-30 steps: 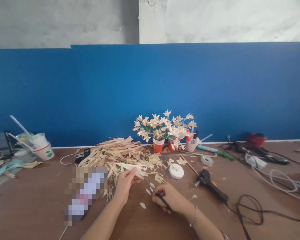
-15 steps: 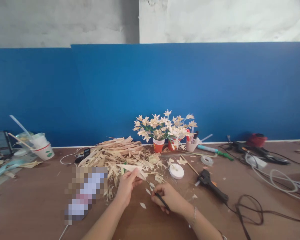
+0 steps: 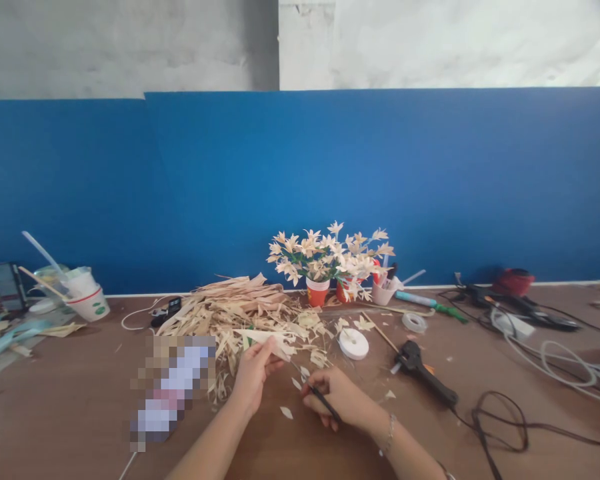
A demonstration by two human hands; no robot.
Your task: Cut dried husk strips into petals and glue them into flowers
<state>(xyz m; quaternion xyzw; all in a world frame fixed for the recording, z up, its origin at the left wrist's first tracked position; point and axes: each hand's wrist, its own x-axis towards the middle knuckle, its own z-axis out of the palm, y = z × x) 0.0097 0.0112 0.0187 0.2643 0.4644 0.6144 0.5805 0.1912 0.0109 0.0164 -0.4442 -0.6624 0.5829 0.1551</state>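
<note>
The left hand (image 3: pixel 254 375) pinched a pale strip (image 3: pixel 260 335) angled left-to-right, far-left of the right hand (image 3: pixel 336 395), which gripped a black-handled tool (image 3: pixel 325 403).

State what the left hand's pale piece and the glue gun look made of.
Pale piece: probably matte dried husk, thin, creamy and like the curled strips; paper is possible. Glue gun: probably plastic, dull black, judging by its smooth body.

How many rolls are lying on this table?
2: a white roll beyond the right hand, and a translucent roll farther back and right. More may be hidden under the heaped strips.
</note>
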